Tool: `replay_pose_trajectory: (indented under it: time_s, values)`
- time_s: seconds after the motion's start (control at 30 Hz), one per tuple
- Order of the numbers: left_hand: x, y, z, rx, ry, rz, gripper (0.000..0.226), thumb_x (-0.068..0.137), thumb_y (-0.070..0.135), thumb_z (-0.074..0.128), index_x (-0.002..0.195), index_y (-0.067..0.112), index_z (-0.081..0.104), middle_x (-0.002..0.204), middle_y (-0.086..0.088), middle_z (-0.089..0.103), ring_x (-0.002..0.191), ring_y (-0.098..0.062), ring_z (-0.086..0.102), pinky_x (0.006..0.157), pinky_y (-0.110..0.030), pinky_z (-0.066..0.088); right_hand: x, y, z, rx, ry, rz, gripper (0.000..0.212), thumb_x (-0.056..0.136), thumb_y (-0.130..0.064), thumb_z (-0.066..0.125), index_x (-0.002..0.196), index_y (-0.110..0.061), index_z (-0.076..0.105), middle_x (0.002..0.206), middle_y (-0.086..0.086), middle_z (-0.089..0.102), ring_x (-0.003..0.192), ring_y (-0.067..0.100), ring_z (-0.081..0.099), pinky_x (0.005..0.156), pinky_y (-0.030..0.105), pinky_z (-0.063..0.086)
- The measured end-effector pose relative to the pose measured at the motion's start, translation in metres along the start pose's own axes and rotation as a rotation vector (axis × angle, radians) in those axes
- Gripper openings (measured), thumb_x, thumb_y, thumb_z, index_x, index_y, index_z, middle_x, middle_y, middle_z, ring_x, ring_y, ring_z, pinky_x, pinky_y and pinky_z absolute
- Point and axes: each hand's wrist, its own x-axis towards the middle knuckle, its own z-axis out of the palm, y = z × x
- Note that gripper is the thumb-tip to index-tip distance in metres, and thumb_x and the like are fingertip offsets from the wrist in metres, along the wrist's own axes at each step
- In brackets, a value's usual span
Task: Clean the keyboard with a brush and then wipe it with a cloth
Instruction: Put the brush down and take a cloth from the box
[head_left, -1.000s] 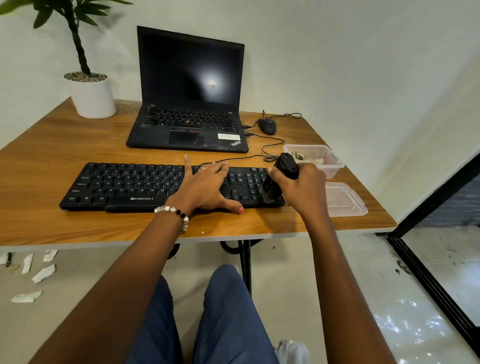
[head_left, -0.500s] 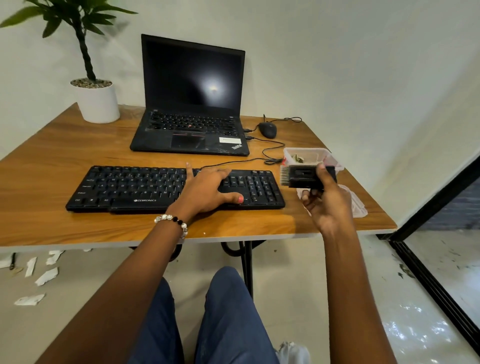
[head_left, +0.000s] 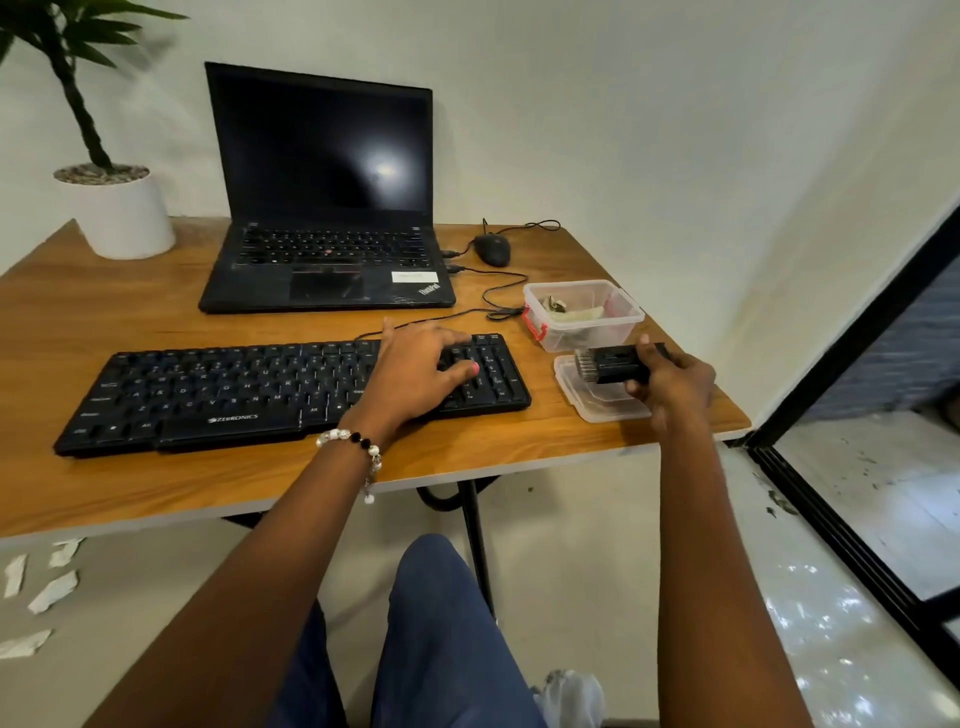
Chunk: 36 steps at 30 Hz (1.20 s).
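The left hand (head_left: 415, 371) rests flat, fingers spread, on the black keyboard (head_left: 234, 389). The right hand (head_left: 675, 387) has its grip clamped on the black brush (head_left: 613, 365), held over a clear lid (head_left: 597, 405) on the wooden surface (head_left: 104, 322).

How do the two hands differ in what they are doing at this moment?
The left hand rests with spread fingers on the right part of the keyboard, while the right hand is off the keyboard, above the clear lid. The left hand holds nothing; the right hand grips the brush, bristles pointing left. Only the left wrist wears a bead bracelet. Both hands are over the table.
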Motion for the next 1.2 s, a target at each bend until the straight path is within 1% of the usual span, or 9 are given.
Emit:
replay_pose_trajectory:
  time_s: [0.07, 0.2, 0.37, 0.53, 0.67, 0.8, 1.0, 1.1, 1.2]
  values:
    - [0.003, 0.002, 0.003, -0.007, 0.001, 0.01, 0.041, 0.089, 0.044, 0.062, 0.125, 0.025, 0.062, 0.13, 0.002, 0.06, 0.125, -0.018, 0.049, 0.113, -0.06, 0.012, 0.001, 0.003, 0.002, -0.118, 0.014, -0.025, 0.048, 0.082, -0.034, 0.076, 0.118, -0.004, 0.064, 0.109, 0.009, 0.07, 0.083, 0.021, 0.07, 0.063, 0.028, 0.056]
    - [0.007, 0.005, 0.007, -0.021, 0.009, 0.017, 0.038, 0.09, 0.04, 0.063, 0.124, 0.023, 0.063, 0.129, 0.001, 0.061, 0.124, -0.018, 0.05, 0.115, -0.059, 0.007, 0.004, 0.008, 0.004, -0.311, 0.043, -0.099, 0.038, 0.088, -0.034, 0.069, 0.114, -0.007, 0.066, 0.096, 0.008, 0.069, 0.057, 0.013, 0.06, 0.053, 0.021, 0.05]
    - [0.017, 0.011, 0.006, -0.053, 0.024, 0.015, 0.035, 0.09, 0.036, 0.064, 0.121, 0.021, 0.065, 0.125, 0.001, 0.064, 0.121, -0.019, 0.053, 0.116, -0.057, 0.001, 0.007, 0.008, 0.007, -0.473, 0.146, -0.197, 0.047, 0.086, -0.036, 0.071, 0.121, -0.005, 0.065, 0.115, 0.015, 0.068, 0.096, 0.032, 0.068, 0.087, 0.037, 0.056]
    - [0.038, 0.024, 0.005, -0.073, 0.033, 0.009, 0.036, 0.09, 0.036, 0.064, 0.122, 0.022, 0.064, 0.128, 0.0, 0.062, 0.125, -0.019, 0.051, 0.118, -0.055, 0.005, 0.015, -0.012, 0.019, -0.504, 0.171, -0.341, 0.033, 0.089, -0.027, 0.069, 0.114, -0.005, 0.07, 0.113, 0.013, 0.069, 0.101, 0.029, 0.066, 0.09, 0.034, 0.052]
    - [0.062, 0.041, 0.01, -0.174, 0.063, -0.011, 0.035, 0.088, 0.032, 0.067, 0.121, 0.02, 0.066, 0.125, 0.0, 0.064, 0.12, -0.017, 0.054, 0.113, -0.051, 0.027, 0.032, -0.033, 0.043, -0.548, 0.004, -0.483, 0.023, 0.087, -0.021, 0.072, 0.105, -0.006, 0.073, 0.1, 0.011, 0.073, 0.087, 0.026, 0.07, 0.087, 0.038, 0.056]
    - [0.086, 0.049, 0.029, -0.201, 0.042, -0.021, 0.036, 0.087, 0.034, 0.069, 0.119, 0.017, 0.067, 0.118, 0.0, 0.068, 0.109, -0.016, 0.061, 0.099, -0.035, 0.044, 0.059, -0.05, 0.068, -0.833, -0.188, -0.584, 0.02, 0.083, -0.018, 0.075, 0.099, -0.005, 0.075, 0.102, 0.012, 0.072, 0.096, 0.024, 0.066, 0.085, 0.028, 0.049]
    - [0.108, 0.054, 0.05, -0.115, 0.033, -0.025, 0.047, 0.086, 0.043, 0.066, 0.125, 0.018, 0.063, 0.127, -0.004, 0.062, 0.12, -0.023, 0.052, 0.107, -0.049, 0.034, 0.084, -0.051, 0.097, -1.281, -0.496, -0.494, 0.043, 0.082, -0.033, 0.076, 0.113, -0.004, 0.07, 0.116, 0.012, 0.066, 0.106, 0.027, 0.06, 0.082, 0.03, 0.045]
    - [0.111, 0.053, 0.056, -0.071, 0.011, -0.017, 0.045, 0.085, 0.046, 0.066, 0.122, 0.021, 0.065, 0.122, 0.0, 0.064, 0.117, -0.019, 0.053, 0.109, -0.052, 0.029, 0.091, -0.047, 0.103, -1.372, -0.533, -0.48, 0.046, 0.082, -0.033, 0.076, 0.12, -0.009, 0.066, 0.123, 0.01, 0.062, 0.11, 0.027, 0.057, 0.091, 0.033, 0.046]
    - [0.112, 0.05, 0.059, 0.0, 0.001, -0.007, 0.043, 0.086, 0.046, 0.064, 0.123, 0.025, 0.065, 0.127, 0.005, 0.06, 0.121, -0.016, 0.049, 0.113, -0.055, 0.02, 0.094, -0.044, 0.108, -1.375, -0.547, -0.514, 0.043, 0.081, -0.03, 0.078, 0.117, -0.009, 0.07, 0.12, 0.011, 0.064, 0.1, 0.022, 0.056, 0.083, 0.028, 0.043]
